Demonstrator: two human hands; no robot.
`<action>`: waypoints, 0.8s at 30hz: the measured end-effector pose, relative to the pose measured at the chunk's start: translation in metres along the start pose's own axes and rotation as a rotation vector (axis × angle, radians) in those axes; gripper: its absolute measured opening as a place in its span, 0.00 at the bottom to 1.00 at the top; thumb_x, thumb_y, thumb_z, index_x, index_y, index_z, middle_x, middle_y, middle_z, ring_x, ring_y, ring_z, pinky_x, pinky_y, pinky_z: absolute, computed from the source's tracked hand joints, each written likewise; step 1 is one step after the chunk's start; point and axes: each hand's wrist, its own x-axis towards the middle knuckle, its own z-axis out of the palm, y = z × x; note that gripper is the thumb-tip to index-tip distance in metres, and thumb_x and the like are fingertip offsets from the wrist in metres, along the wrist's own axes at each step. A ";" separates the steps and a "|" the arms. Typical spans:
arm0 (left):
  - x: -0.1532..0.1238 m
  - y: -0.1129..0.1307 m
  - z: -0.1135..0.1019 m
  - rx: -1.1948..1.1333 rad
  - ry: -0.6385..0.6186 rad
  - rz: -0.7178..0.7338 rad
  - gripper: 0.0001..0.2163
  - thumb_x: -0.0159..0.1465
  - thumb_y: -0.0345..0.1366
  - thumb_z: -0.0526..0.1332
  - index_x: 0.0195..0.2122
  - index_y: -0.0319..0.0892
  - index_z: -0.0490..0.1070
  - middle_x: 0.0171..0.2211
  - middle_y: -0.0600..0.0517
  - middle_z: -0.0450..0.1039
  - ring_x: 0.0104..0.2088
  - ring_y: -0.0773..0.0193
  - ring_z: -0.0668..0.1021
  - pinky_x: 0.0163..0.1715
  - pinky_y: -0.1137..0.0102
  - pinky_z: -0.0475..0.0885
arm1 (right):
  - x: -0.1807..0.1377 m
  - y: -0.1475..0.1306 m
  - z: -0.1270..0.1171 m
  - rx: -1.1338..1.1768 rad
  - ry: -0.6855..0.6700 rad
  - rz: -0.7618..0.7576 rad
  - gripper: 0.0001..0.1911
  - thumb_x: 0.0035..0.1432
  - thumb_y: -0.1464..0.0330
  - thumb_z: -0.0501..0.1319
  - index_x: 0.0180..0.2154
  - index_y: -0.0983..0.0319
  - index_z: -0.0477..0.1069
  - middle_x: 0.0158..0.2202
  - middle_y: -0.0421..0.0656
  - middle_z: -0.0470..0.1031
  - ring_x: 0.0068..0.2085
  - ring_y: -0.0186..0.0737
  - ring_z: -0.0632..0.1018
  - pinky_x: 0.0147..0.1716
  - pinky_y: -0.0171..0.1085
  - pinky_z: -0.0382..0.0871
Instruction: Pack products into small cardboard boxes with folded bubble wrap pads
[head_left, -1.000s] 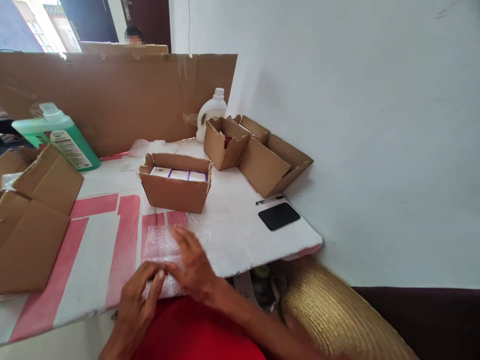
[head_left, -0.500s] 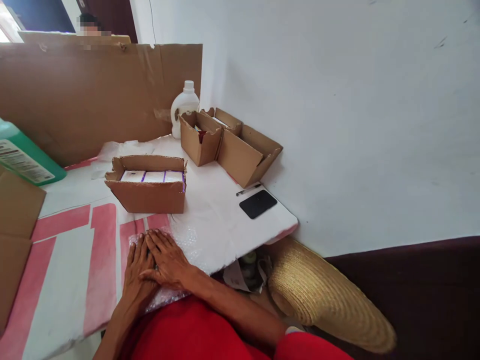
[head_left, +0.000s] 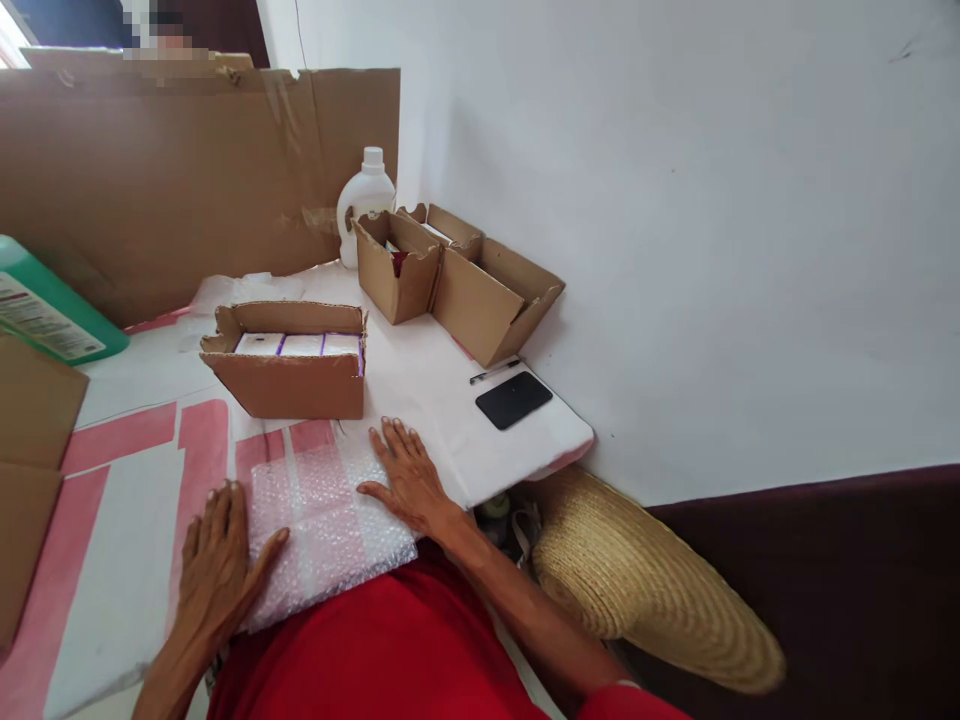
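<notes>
A sheet of clear bubble wrap (head_left: 322, 520) lies flat on the pink-and-white table (head_left: 127, 560) right in front of me. My left hand (head_left: 217, 560) rests flat at the sheet's left edge, fingers stretched out. My right hand (head_left: 405, 478) lies flat on its right edge, fingers spread. Neither hand holds anything. Just behind the sheet stands an open cardboard box (head_left: 289, 360) with white, purple-edged packs inside.
Two more open cardboard boxes (head_left: 450, 280) and a white bottle (head_left: 364, 195) stand at the back by the wall. A black phone (head_left: 514, 399) and a pen (head_left: 495, 371) lie at the right. A green jug (head_left: 45, 310), flat cardboard (head_left: 30, 440) at left, a straw hat (head_left: 645, 590) below the table edge.
Both hands were together on the middle of the bubble wrap. They have slid apart to its left and right edges, and the sheet now lies spread out flat.
</notes>
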 end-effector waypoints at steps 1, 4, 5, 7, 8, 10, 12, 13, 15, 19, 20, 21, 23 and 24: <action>-0.007 -0.009 -0.006 -0.026 0.009 0.014 0.41 0.68 0.58 0.45 0.73 0.33 0.40 0.71 0.31 0.51 0.71 0.39 0.57 0.67 0.44 0.54 | -0.006 0.005 -0.005 -0.003 0.004 -0.024 0.43 0.67 0.49 0.57 0.72 0.67 0.49 0.74 0.56 0.44 0.74 0.57 0.47 0.71 0.57 0.45; -0.027 -0.026 -0.025 -0.106 -0.033 0.137 0.40 0.68 0.55 0.50 0.74 0.40 0.38 0.73 0.38 0.47 0.71 0.44 0.57 0.66 0.50 0.58 | -0.030 0.021 -0.026 -0.001 -0.032 -0.221 0.39 0.68 0.55 0.58 0.72 0.63 0.49 0.75 0.50 0.44 0.75 0.51 0.43 0.72 0.54 0.44; -0.032 -0.027 -0.031 -0.111 -0.064 0.201 0.41 0.66 0.55 0.54 0.74 0.42 0.39 0.74 0.40 0.47 0.71 0.45 0.58 0.66 0.52 0.59 | -0.037 0.025 -0.032 0.000 -0.071 -0.293 0.40 0.67 0.54 0.59 0.72 0.62 0.49 0.75 0.49 0.43 0.75 0.50 0.41 0.72 0.54 0.43; -0.039 -0.025 -0.036 -0.079 -0.104 0.331 0.43 0.62 0.53 0.61 0.74 0.44 0.43 0.74 0.42 0.48 0.71 0.44 0.58 0.67 0.54 0.58 | -0.048 0.032 -0.038 -0.010 -0.183 -0.393 0.48 0.61 0.48 0.63 0.72 0.62 0.49 0.75 0.50 0.42 0.75 0.53 0.40 0.72 0.55 0.40; -0.040 -0.022 -0.036 -0.052 -0.122 0.392 0.43 0.61 0.49 0.62 0.74 0.45 0.45 0.73 0.43 0.49 0.71 0.44 0.58 0.67 0.54 0.57 | -0.050 0.033 -0.039 -0.022 -0.237 -0.420 0.52 0.57 0.46 0.65 0.72 0.63 0.48 0.75 0.50 0.42 0.75 0.55 0.40 0.72 0.56 0.39; -0.041 -0.016 -0.032 -0.001 -0.123 0.462 0.40 0.60 0.39 0.61 0.73 0.46 0.46 0.73 0.44 0.51 0.71 0.45 0.58 0.68 0.55 0.54 | -0.052 0.035 -0.034 -0.054 -0.309 -0.451 0.53 0.56 0.49 0.66 0.73 0.64 0.47 0.75 0.51 0.44 0.75 0.56 0.40 0.71 0.57 0.38; -0.041 -0.013 -0.027 0.021 -0.080 0.485 0.39 0.60 0.34 0.59 0.73 0.46 0.47 0.72 0.44 0.53 0.71 0.47 0.59 0.69 0.56 0.53 | -0.051 0.035 -0.026 -0.082 -0.321 -0.461 0.48 0.59 0.56 0.65 0.73 0.64 0.47 0.75 0.50 0.45 0.75 0.55 0.42 0.72 0.55 0.38; -0.042 -0.013 -0.024 0.016 -0.052 0.488 0.39 0.60 0.33 0.58 0.73 0.46 0.48 0.72 0.44 0.53 0.70 0.48 0.60 0.69 0.57 0.53 | -0.052 0.035 -0.022 -0.088 -0.310 -0.466 0.46 0.60 0.58 0.64 0.73 0.64 0.47 0.75 0.50 0.46 0.75 0.54 0.44 0.71 0.54 0.39; -0.045 -0.014 -0.022 -0.016 -0.027 0.495 0.37 0.60 0.33 0.57 0.73 0.45 0.50 0.72 0.44 0.54 0.70 0.48 0.61 0.68 0.58 0.54 | -0.054 0.035 -0.017 -0.080 -0.273 -0.481 0.42 0.63 0.59 0.62 0.72 0.63 0.50 0.74 0.50 0.48 0.74 0.54 0.47 0.71 0.54 0.41; -0.053 -0.018 -0.023 -0.151 -0.059 0.451 0.34 0.63 0.34 0.54 0.71 0.49 0.53 0.70 0.45 0.58 0.68 0.48 0.64 0.64 0.55 0.60 | -0.061 0.035 -0.014 -0.008 -0.167 -0.472 0.31 0.68 0.60 0.57 0.68 0.62 0.60 0.71 0.49 0.59 0.72 0.53 0.55 0.69 0.54 0.48; -0.054 -0.019 -0.024 -0.187 -0.055 0.427 0.32 0.64 0.35 0.54 0.71 0.50 0.55 0.70 0.45 0.59 0.68 0.48 0.65 0.63 0.55 0.62 | -0.061 0.035 -0.014 0.024 -0.133 -0.462 0.27 0.68 0.62 0.57 0.66 0.62 0.63 0.69 0.49 0.63 0.70 0.52 0.58 0.68 0.53 0.52; -0.053 -0.019 -0.024 -0.219 -0.041 0.408 0.30 0.65 0.36 0.54 0.70 0.51 0.57 0.69 0.45 0.61 0.66 0.48 0.67 0.61 0.55 0.64 | -0.060 0.034 -0.014 0.062 -0.095 -0.451 0.24 0.68 0.64 0.56 0.63 0.62 0.67 0.67 0.49 0.67 0.68 0.52 0.62 0.66 0.52 0.55; -0.049 -0.021 -0.023 -0.268 -0.007 0.376 0.25 0.66 0.37 0.55 0.65 0.53 0.64 0.65 0.47 0.67 0.62 0.51 0.72 0.57 0.57 0.68 | -0.056 0.031 -0.012 0.153 -0.007 -0.420 0.19 0.67 0.68 0.56 0.57 0.60 0.73 0.61 0.48 0.73 0.63 0.50 0.68 0.61 0.51 0.61; -0.046 -0.021 -0.022 -0.290 0.009 0.362 0.22 0.67 0.37 0.56 0.62 0.55 0.68 0.62 0.48 0.70 0.59 0.52 0.74 0.55 0.58 0.70 | -0.053 0.028 -0.010 0.201 0.038 -0.396 0.17 0.67 0.70 0.56 0.55 0.59 0.75 0.58 0.47 0.76 0.61 0.49 0.70 0.59 0.50 0.63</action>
